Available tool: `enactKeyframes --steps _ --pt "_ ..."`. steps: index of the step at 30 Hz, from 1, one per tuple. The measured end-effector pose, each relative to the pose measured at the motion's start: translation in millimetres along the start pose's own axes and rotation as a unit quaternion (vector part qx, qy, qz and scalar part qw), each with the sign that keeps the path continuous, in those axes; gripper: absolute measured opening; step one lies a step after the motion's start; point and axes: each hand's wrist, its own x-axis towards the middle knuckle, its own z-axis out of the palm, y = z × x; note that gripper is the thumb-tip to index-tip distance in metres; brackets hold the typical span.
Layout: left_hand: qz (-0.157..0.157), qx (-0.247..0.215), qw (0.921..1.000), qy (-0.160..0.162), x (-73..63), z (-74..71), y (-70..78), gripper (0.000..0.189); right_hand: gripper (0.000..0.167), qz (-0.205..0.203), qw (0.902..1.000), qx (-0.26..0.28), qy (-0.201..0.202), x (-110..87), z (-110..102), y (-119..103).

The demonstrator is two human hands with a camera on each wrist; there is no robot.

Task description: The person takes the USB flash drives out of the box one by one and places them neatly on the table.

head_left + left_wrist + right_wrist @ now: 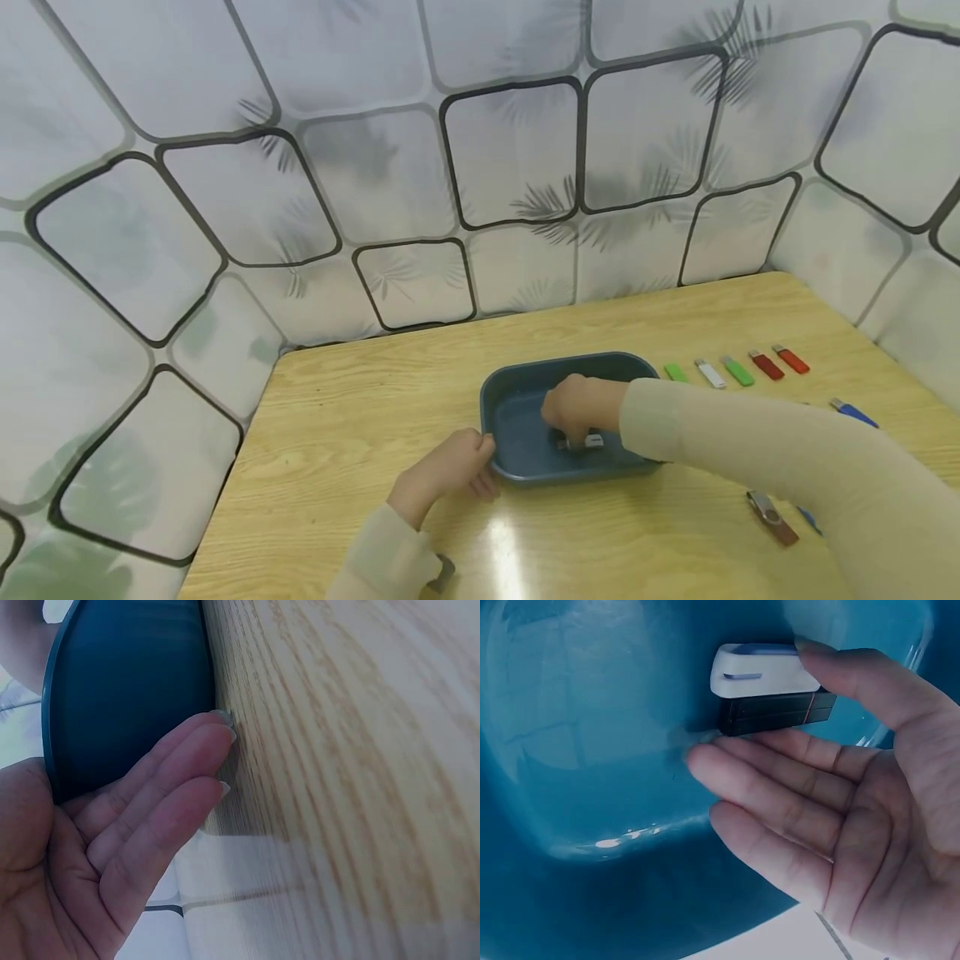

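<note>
A dark blue plastic tray (525,481) stands on the table. My left hand (455,467) holds its left end, thumb at the rim. In the left wrist view, the fingers (161,825) of that hand lie along the tray's outer wall. Reaching into the tray, my right hand (573,408) is down near its floor. The right wrist view shows a white USB stick (761,675) with blue trim against a black USB stick (769,714). My right thumb touches the white stick, and the other fingers are below the black one; the index finger is mostly hidden.
Right of the tray lie green (738,372), white (710,374), dark red (767,365) and red (791,359) USB sticks. A blue stick (855,413) is farther right. Nearer me, a brown-and-metal stick (772,519) lies beside my right sleeve, which partly covers another blue one.
</note>
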Motion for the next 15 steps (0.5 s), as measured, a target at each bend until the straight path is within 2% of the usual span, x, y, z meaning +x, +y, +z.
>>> enactKeyframes --steps 9,15 --pt "0.003 -0.001 1.0000 -0.001 -0.4 -1.2 3.7 0.053 0.018 -0.004 0.9996 0.009 0.025 -3.8 -10.7 5.5" --pt "0.000 -0.003 1.0000 0.001 -0.7 -0.1 3.4 0.053 0.012 -0.019 0.9994 -0.005 0.030 3.3 -4.9 -0.4"
